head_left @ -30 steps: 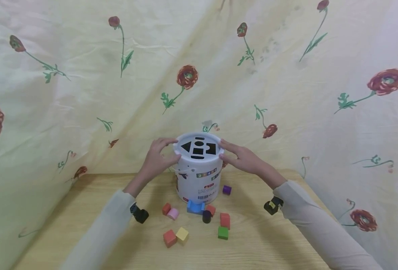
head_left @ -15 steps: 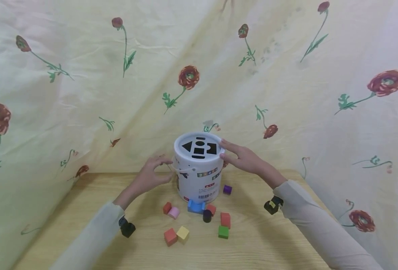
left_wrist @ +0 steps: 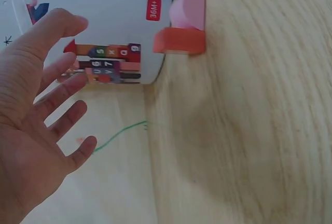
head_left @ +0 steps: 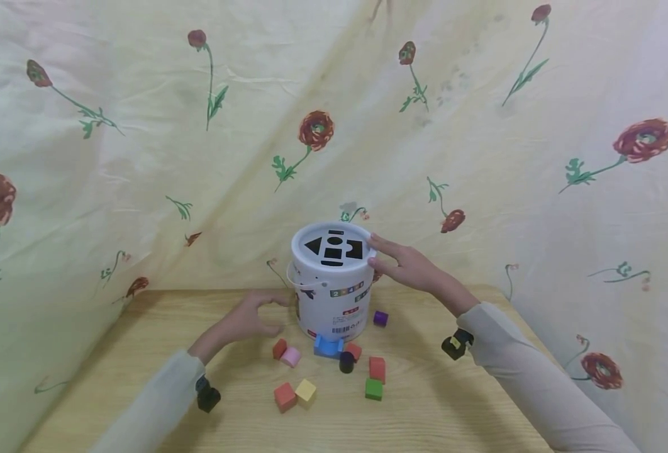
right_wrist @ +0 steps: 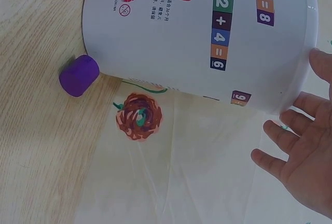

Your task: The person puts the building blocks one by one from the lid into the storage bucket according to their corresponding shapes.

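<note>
A white bucket (head_left: pixel 334 302) with printed sums stands upright on the table, its lid (head_left: pixel 311 258) pierced by black shaped holes. My right hand (head_left: pixel 410 267) rests its thumb and fingertips against the lid's right rim; the right wrist view shows those fingers (right_wrist: pixel 298 123) spread along the edge. Left of the bucket, low over the table, my left hand (head_left: pixel 249 316) is spread and holds nothing. Its relaxed fingers (left_wrist: pixel 65 92) overlap the bucket's side in the left wrist view. An orange-red block (head_left: pixel 279 348) and a pink half-round block (head_left: pixel 290 357) lie nearest to it.
In front of the bucket lie a blue arch block (head_left: pixel 328 346), a dark cylinder (head_left: pixel 346 362), a yellow block (head_left: pixel 306 393), a green block (head_left: pixel 374 389) and several red ones. A purple cylinder (head_left: pixel 380 318) lies at its right. Flowered cloth (head_left: pixel 226 157) hangs behind the table.
My left hand has left the lid's left rim and moved down and left, beside the bucket's lower side. The right hand has stayed at the rim; the bucket and blocks have not moved.
</note>
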`<state>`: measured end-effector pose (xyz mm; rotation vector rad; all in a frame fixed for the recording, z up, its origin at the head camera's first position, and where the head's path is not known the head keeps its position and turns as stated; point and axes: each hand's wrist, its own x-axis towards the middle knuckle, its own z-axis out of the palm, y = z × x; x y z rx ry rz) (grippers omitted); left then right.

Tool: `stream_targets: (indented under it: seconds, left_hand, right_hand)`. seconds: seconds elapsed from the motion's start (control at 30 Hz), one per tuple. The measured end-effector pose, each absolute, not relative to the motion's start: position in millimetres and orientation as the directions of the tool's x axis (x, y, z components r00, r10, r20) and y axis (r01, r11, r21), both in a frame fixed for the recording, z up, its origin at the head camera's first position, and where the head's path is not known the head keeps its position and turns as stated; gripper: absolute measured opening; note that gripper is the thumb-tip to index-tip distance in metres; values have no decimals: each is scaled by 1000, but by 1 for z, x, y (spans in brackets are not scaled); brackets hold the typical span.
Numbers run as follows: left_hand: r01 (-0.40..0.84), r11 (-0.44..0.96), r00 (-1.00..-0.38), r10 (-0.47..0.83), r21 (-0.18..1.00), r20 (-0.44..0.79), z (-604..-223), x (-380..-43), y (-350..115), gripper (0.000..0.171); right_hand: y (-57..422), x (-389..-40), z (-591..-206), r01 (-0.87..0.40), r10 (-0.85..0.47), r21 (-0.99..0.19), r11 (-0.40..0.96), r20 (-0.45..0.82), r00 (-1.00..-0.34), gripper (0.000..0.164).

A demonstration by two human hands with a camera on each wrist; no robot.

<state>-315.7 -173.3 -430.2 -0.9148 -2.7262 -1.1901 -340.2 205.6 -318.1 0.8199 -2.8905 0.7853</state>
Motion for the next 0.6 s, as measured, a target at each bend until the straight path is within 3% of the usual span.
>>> stream_targets:
  seconds: [0.3,0.6]
  left_hand:
    - [437,622,-861,499,649,100,-439,-311,-177,52]
    - [455,674,-851,521,582,62,-447,-310,-176,51]
  right_hand:
    - [206,-340,-318,-491,-478,-468,735,156,-865,69]
    - [205,-341,-318,-494,-478,-466,734,163,-863,68]
